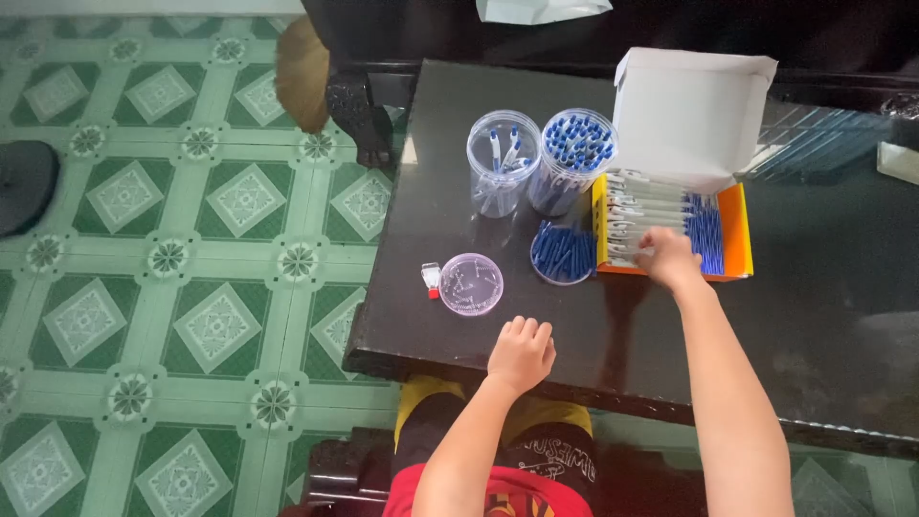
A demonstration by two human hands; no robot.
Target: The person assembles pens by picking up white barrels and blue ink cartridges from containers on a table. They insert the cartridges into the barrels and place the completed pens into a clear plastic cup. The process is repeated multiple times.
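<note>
My right hand (667, 257) reaches into an open orange box (737, 230) and its fingers close around the white packets (639, 206) stacked inside, beside a row of blue pens (706, 235). My left hand (520, 352) rests flat on the dark glossy table (479, 316) near its front edge, fingers together, holding nothing. A clear tub full of blue-capped pens (572, 158) and a nearly empty clear tub (502, 161) stand left of the box. A round lid holding blue pens (564, 254) lies in front of them.
A clear round lid (471, 283) and a small red-and-white item (432, 279) lie on the table to the left. The box's white flap (691, 105) stands open. Green patterned floor tiles (172, 258) spread to the left. A dark carved furniture leg (352, 110) stands behind.
</note>
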